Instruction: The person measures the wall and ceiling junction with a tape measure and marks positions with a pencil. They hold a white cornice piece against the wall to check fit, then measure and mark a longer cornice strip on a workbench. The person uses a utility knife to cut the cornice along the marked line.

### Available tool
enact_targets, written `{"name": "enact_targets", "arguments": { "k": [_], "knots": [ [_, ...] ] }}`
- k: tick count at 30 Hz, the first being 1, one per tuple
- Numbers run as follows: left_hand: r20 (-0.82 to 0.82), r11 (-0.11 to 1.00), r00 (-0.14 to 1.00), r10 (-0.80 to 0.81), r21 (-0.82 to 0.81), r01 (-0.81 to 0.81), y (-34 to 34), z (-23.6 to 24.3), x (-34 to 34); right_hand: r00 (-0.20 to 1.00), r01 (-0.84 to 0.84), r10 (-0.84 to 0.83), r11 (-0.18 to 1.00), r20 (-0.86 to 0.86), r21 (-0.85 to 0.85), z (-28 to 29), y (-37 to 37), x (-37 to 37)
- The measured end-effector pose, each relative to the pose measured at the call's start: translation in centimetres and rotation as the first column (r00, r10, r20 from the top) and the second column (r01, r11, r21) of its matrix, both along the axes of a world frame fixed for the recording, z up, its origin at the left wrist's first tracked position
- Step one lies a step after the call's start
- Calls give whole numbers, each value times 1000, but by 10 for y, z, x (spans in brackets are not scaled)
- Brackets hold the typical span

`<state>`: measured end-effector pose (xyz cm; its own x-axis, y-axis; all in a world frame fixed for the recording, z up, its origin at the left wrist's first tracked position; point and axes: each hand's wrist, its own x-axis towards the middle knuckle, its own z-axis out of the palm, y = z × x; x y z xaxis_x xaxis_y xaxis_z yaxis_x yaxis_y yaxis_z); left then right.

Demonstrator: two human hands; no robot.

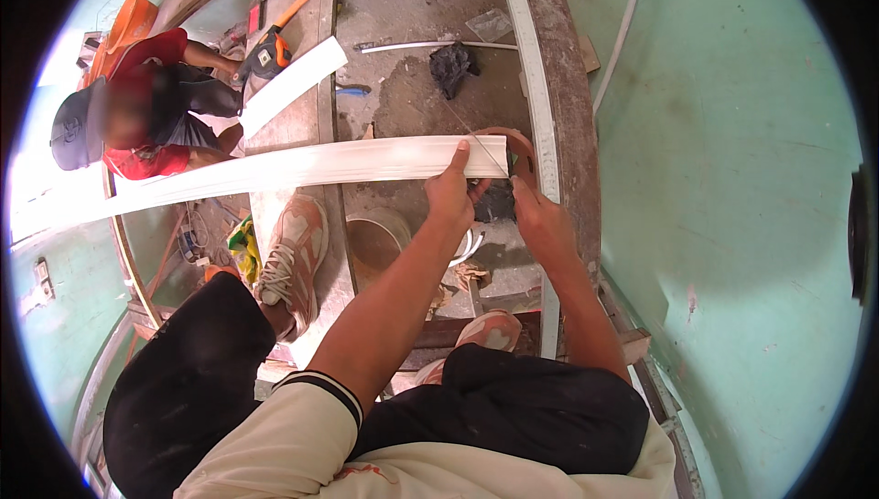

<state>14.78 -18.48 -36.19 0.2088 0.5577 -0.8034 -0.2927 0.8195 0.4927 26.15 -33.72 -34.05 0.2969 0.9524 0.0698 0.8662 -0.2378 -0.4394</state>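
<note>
A long white ribbed trim strip [302, 162] runs across from the far left and ends in front of me. Near its right end, my left hand [449, 197] is closed around it, thumb on top and fingers beneath. Across that end slants a very thin, straight line [485, 149], a fine blade or wire; which one I cannot tell. My right hand [547, 224] is closed just past the end of the strip, its fingertips pinching the lower end of this thin piece. Behind the strip's end, a round brown container [522, 146] is partly hidden.
Planks [316, 119] lie to the left, bearing my shoe [295, 247], a shorter white strip [293, 85] and a hammer [298, 6]. A co-worker [151, 101] crouches beyond. Below are a bucket [377, 233] and black plastic [453, 69]. A long pale bar [540, 105] edges the right plank [577, 160], near the green wall [732, 151].
</note>
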Motion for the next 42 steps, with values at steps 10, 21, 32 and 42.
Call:
{"name": "enact_targets", "arguments": {
  "k": [10,21,32,42],
  "knots": [
    [-9,1000,1000,-16,4,16,-2,0,-2,999,40,-39,999,-21,22,-4,-8,-5],
    [22,1000,1000,-16,5,16,2,-5,0,1000,19,-19,999,4,28,-1,-4,0],
    [7,999,999,-33,-28,34,3,-3,0,999,33,-33,999,4,-3,-12,-9,-1],
    [27,1000,999,-28,-8,28,4,-6,-2,1000,13,-13,998,4,57,-7,-4,1]
  ]
}}
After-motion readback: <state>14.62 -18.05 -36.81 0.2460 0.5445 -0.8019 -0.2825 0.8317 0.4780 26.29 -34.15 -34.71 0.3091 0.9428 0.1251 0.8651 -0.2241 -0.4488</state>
